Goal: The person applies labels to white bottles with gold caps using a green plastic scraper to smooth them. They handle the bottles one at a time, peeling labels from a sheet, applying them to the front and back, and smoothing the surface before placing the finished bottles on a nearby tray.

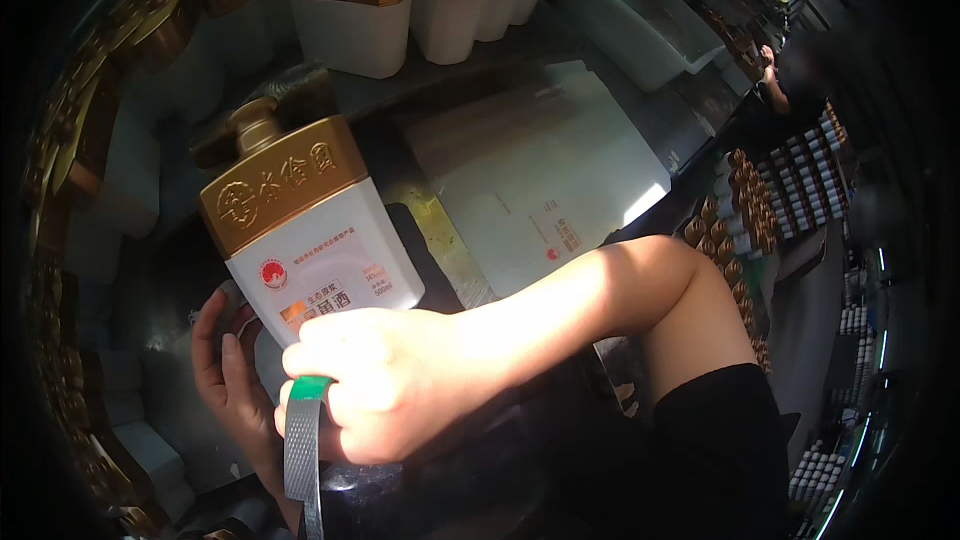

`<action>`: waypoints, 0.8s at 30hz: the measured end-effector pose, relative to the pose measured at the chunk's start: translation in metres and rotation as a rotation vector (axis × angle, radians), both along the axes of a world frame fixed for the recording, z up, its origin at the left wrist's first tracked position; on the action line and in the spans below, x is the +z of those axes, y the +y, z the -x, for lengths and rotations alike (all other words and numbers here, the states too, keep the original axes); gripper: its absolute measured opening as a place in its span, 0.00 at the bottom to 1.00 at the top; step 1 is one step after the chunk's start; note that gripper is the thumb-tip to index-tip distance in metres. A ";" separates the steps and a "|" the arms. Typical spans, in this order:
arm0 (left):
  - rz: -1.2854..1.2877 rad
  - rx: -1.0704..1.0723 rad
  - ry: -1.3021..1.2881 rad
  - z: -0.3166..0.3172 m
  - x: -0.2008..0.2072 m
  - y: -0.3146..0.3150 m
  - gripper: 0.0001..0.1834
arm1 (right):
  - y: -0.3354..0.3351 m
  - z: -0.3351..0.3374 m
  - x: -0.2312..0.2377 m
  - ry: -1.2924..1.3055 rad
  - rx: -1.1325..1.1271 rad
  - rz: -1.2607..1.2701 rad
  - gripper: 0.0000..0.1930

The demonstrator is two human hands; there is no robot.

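A white, flat-sided bottle (325,270) with a gold shoulder and neck lies tilted in front of me. Red, orange and dark print shows on its face. My right hand (365,380) crosses over the bottle's lower part, closed round a narrow grey textured strip tool (302,445) with green tape at its upper end. Beyond the bottle's lower left edge, the fingers of my left hand (228,370) are curled by a small grey piece (232,295), whose kind I cannot make out. My right hand hides the bottle's lower end.
A pale, glossy flat panel (535,150) with small print lies right of the bottle. White bottles with gold shoulders (350,25) stand along the far and left sides. Racks of similar bottles (800,185) and another person's hand (768,60) are at the right.
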State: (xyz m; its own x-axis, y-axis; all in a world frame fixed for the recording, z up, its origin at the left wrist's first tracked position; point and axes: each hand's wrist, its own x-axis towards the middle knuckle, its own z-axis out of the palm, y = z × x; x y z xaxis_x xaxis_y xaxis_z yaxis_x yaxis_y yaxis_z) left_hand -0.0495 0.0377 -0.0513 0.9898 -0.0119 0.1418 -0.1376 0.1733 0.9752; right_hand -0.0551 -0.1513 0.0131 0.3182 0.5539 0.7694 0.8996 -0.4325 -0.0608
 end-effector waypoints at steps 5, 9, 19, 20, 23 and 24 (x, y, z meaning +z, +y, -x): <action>0.084 0.017 0.034 0.002 0.006 -0.004 0.21 | -0.042 -0.033 0.030 0.054 -0.102 0.060 0.04; 0.016 0.021 0.012 -0.002 0.003 -0.007 0.22 | -0.035 0.011 -0.008 0.065 0.019 -0.206 0.03; -0.137 0.210 0.046 -0.024 0.006 -0.005 0.23 | -0.153 0.032 -0.013 0.873 0.068 -0.255 0.12; -0.135 0.227 0.046 -0.026 0.008 -0.006 0.22 | -0.181 0.032 -0.021 1.071 -0.127 -0.416 0.12; -0.135 0.204 0.025 -0.033 0.009 -0.006 0.22 | -0.245 0.035 -0.052 1.193 -0.472 -0.760 0.13; -0.155 0.226 0.013 -0.035 0.009 -0.004 0.21 | -0.257 0.036 -0.056 1.295 -0.476 -0.675 0.14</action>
State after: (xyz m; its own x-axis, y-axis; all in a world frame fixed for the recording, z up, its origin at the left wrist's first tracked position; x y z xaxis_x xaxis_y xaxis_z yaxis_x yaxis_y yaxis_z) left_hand -0.0147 0.0334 -0.0423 0.9715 0.1893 0.1425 -0.1429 -0.0115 0.9897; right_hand -0.0909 -0.4083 -0.0425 0.9872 -0.1174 -0.1081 -0.1327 -0.2270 -0.9648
